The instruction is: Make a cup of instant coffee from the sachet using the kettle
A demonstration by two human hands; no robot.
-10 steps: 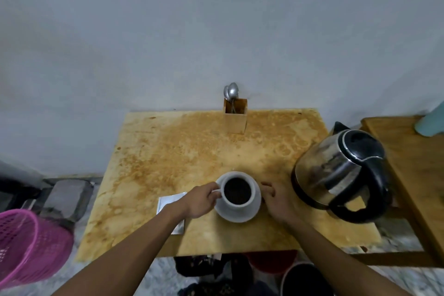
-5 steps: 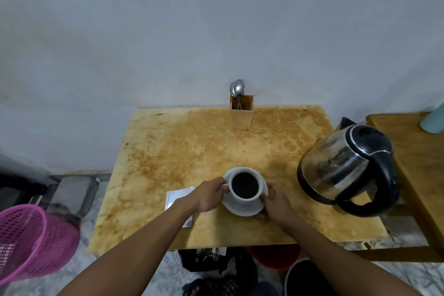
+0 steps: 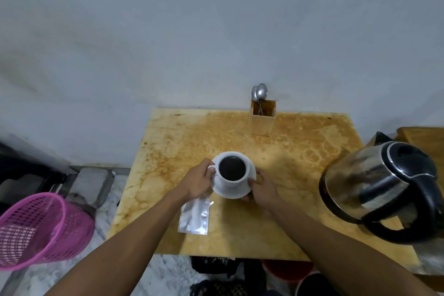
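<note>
A white cup [image 3: 232,170] full of dark coffee stands on a white saucer [image 3: 249,168] near the middle of the stained wooden table [image 3: 300,146]. My left hand [image 3: 195,181] grips the saucer's left rim beside the cup's handle. My right hand [image 3: 263,186] holds the saucer's right front rim. The cup and saucer look slightly raised off the table, though I cannot be sure. A torn silver sachet [image 3: 195,216] lies flat just behind my left wrist. The steel and black kettle [image 3: 382,190] sits at the table's right edge.
A wooden holder [image 3: 262,118] with two spoons [image 3: 259,92] stands at the table's far edge against the grey wall. A pink basket [image 3: 40,228] is on the floor to the left. A second wooden surface [image 3: 425,137] lies at the right. Dark and red containers sit under the table.
Both hands have carried the cup and saucer away from me toward the table's middle. The sachet now shows fully behind my left wrist. The view has shifted to the left.
</note>
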